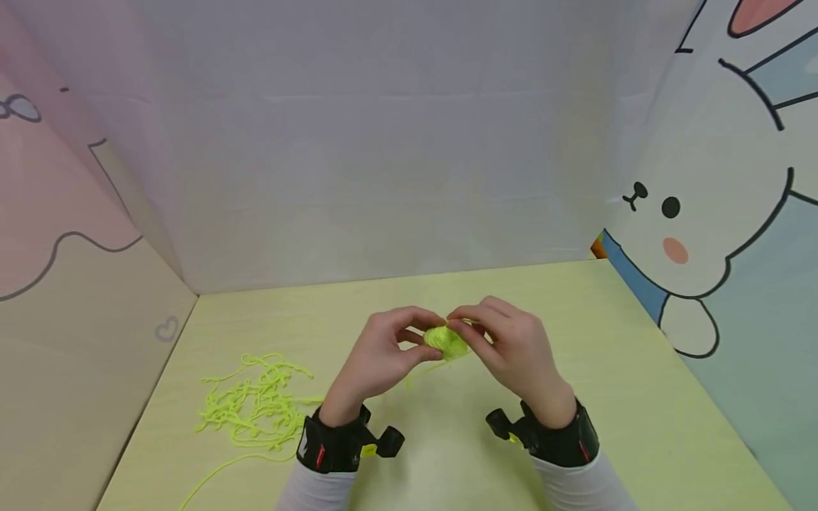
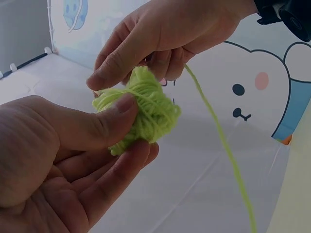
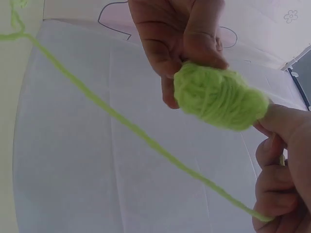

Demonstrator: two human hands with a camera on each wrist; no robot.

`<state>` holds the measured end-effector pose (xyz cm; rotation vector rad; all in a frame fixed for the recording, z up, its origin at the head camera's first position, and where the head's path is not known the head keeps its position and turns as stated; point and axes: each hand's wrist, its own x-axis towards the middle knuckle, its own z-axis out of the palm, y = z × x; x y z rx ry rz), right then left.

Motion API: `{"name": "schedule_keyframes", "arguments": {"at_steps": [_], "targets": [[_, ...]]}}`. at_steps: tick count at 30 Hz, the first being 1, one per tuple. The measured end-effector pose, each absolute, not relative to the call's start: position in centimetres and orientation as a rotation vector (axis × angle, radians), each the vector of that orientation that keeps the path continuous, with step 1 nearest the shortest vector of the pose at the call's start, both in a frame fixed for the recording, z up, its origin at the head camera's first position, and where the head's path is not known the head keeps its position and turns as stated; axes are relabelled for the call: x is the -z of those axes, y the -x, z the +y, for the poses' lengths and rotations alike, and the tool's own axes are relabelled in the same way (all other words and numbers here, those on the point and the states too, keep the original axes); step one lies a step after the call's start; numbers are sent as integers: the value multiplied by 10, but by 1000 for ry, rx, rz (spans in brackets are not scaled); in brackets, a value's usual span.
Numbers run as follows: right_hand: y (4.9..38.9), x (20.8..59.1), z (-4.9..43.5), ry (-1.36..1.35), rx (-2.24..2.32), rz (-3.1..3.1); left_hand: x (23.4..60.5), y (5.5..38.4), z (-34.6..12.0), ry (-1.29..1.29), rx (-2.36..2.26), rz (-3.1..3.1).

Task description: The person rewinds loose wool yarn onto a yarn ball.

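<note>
Ball (image 1: pixel 447 342) held up over the table (image 1: pixel 652 404), about midway between its left and right edges. Left hand (image 1: pixel 386 351) pinches it, thumb against fingers; right hand (image 1: pixel 514 344) mostly closed, fingertips at ball's end, curled fingers gripping strand (image 3: pixel 146 138). Probably light, squashy, non-slip; best held round the middle. Fuzzy oblong yarn windings; loose tangle (image 1: pixel 265 406) near table's left edge.

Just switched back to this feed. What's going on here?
A person's left hand holds a small ball of yellow-green yarn between thumb and fingers, above the table. The right hand has its fingertips at the ball's end, with a strand running through its curled fingers. A loose, tangled heap of the same yarn lies on the table, to the person's left, not yet wound.
</note>
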<state>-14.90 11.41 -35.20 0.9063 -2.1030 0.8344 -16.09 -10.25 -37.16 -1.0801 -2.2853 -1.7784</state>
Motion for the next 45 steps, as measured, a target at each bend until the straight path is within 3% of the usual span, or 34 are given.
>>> {"name": "schedule_keyframes", "arguments": {"at_steps": [6, 13, 24, 28, 34, 40, 45], "targets": [[153, 356, 116, -911, -928, -2129, 370, 158, -106, 1230, 1877, -2238], [152, 360, 115, -848, -935, -2332, 367, 157, -109, 1203, 2028, -2114], [139, 358, 104, -994, -756, -2616, 368, 160, -107, 718, 1970, -2033], [134, 354, 105, -1096, -759, -2621, 365, 159, -104, 648, 1853, -2086], [131, 350, 109, -1171, -799, -2495, 350, 153, -103, 755, 1580, -2238], [134, 348, 114, -1018, -861, -2314, 372, 164, -107, 954, 1576, -2291], [140, 350, 116, -909, -931, -2215, 367, 159, -106, 1119, 1666, -2285]]}}
